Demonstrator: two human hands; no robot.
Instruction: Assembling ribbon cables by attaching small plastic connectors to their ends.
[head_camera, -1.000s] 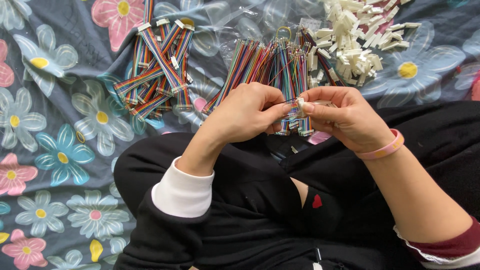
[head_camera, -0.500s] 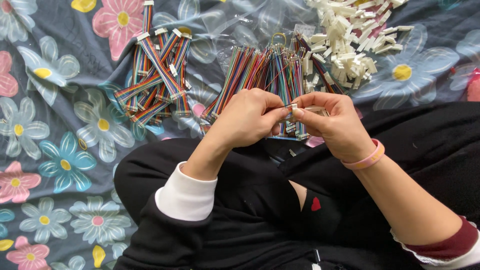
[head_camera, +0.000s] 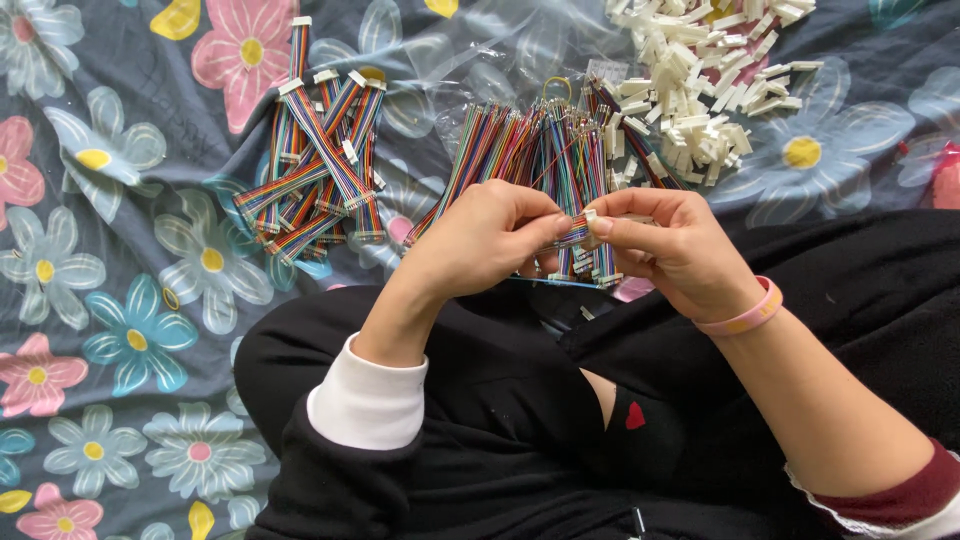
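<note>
Here, both hands (head_camera: 580, 240) pinch a ribbon cable (head_camera: 575, 236) — over floral cloth (head_camera: 120, 300).

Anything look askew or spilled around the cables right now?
Nothing damaged. The finished ribbon cables lie crisscrossed in a loose heap, and the white connectors are scattered rather than contained. Both hands, left hand and right hand, pinch one cable.
</note>
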